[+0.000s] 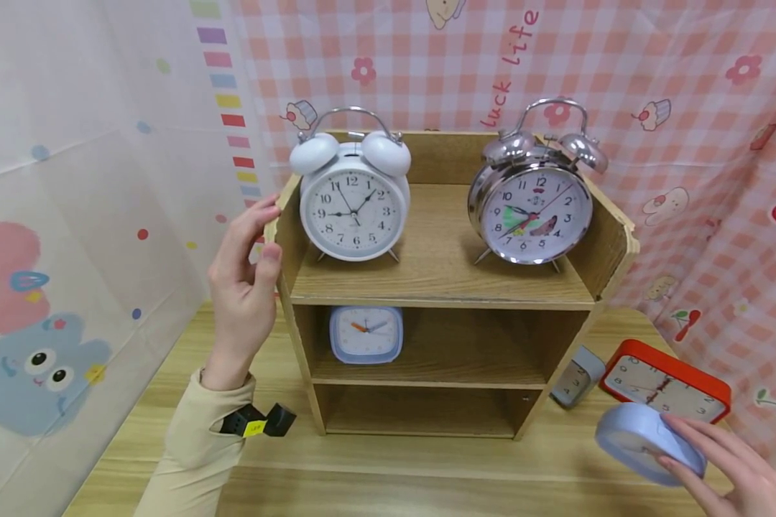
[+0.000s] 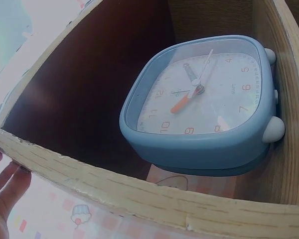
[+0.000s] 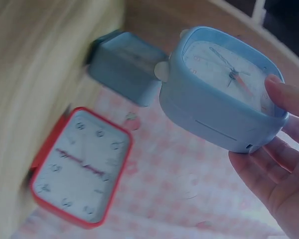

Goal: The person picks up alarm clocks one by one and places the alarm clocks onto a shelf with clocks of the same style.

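Observation:
My right hand (image 1: pixel 744 470) grips a light blue alarm clock (image 1: pixel 649 441) above the table at the lower right. In the right wrist view the thumb presses its face and the fingers lie under the case. My left hand (image 1: pixel 242 294) touches the left side panel of the wooden shelf (image 1: pixel 440 301), with fingertips and thumb at its edge. A similar blue alarm clock (image 2: pixel 204 144) stands at the left of the middle shelf level. On top are a white twin-bell alarm clock (image 1: pixel 354 208) at the left and a silver twin-bell alarm clock (image 1: pixel 533 208) at the right.
Right of the shelf, a red rectangular clock (image 1: pixel 666 380) and a small grey clock (image 1: pixel 578 377) sit on the wooden table (image 1: pixel 394 477). A checked cloth (image 1: pixel 414 64) hangs behind, and a pale printed curtain (image 1: pixel 90 179) hangs at the left.

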A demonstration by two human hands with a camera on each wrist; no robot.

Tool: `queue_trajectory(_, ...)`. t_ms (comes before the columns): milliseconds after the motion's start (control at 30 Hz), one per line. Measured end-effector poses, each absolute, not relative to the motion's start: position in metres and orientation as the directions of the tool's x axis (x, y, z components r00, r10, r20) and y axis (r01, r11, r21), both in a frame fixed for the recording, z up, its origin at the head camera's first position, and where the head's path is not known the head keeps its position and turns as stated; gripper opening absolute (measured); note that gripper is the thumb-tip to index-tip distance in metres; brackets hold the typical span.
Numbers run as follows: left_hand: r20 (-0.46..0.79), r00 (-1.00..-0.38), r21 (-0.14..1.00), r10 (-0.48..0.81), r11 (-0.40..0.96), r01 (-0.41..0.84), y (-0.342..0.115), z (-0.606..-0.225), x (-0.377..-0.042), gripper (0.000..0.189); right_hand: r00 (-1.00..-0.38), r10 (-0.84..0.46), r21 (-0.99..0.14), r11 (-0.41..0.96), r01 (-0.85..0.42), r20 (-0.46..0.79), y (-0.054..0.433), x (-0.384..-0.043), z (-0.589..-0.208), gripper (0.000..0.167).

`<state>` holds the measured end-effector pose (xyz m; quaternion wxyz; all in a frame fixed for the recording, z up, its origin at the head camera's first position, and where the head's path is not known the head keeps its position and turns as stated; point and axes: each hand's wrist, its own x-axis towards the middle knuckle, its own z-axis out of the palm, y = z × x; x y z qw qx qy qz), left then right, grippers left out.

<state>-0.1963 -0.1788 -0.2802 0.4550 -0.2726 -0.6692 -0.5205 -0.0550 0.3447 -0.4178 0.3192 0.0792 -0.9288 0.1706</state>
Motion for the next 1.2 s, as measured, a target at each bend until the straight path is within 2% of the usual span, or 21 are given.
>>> queue_trajectory(100, 0.891, -0.441, 0.451, -0.106, 0.31, 0.837, -0.179, -0.28, -0.196, 0.063, -0.746, -0.085, -0.249, 0.913, -0.324, 0.661, 0.338, -0.053, -0.412, 0.067)
queue_trajectory(233, 0.889, -0.447, 0.455, -0.101, 0.313, 0.833, -0.179, -0.281, -0.196, 0.061, -0.69, -0.113, -0.242, 0.885, -0.396, 0.715, 0.326, -0.051, -0.404, 0.08)
queue_trajectory(333, 0.889, -0.448, 0.455, -0.099, 0.313, 0.834, -0.179, -0.281, -0.197, 0.062, -0.664, -0.128, -0.231, 0.875, -0.425, 0.737, 0.315, -0.049, -0.398, 0.077)
queue_trajectory(567, 0.892, -0.441, 0.45, -0.102, 0.315, 0.836, -0.179, -0.281, -0.197, 0.063, -0.647, -0.223, -0.177, 0.852, -0.493, 0.729, 0.298, -0.048, -0.381, 0.077)
queue_trajectory(667, 0.891, -0.443, 0.452, -0.102, 0.312, 0.836, -0.179, -0.281, -0.197, 0.063, -0.614, -0.28, -0.142, 0.825, -0.547, 0.738, 0.292, -0.051, -0.375, 0.076)
queue_trajectory(800, 0.889, -0.446, 0.454, -0.101, 0.31, 0.835, -0.179, -0.281, -0.197, 0.063, -0.532, -0.314, -0.145, 0.743, -0.654, 0.786, 0.281, -0.058, -0.371, 0.071)
queue_trajectory(933, 0.888, -0.449, 0.457, -0.101, 0.307, 0.835, -0.179, -0.281, -0.196, 0.062, -0.52, -0.312, -0.168, 0.711, -0.683, 0.795, 0.266, -0.06, -0.365, 0.07)
queue_trajectory(1200, 0.887, -0.45, 0.46, -0.105, 0.303, 0.835, -0.179, -0.28, -0.196, 0.062, -0.454, -0.343, -0.141, 0.65, -0.747, 0.823, 0.243, -0.07, -0.353, 0.068)
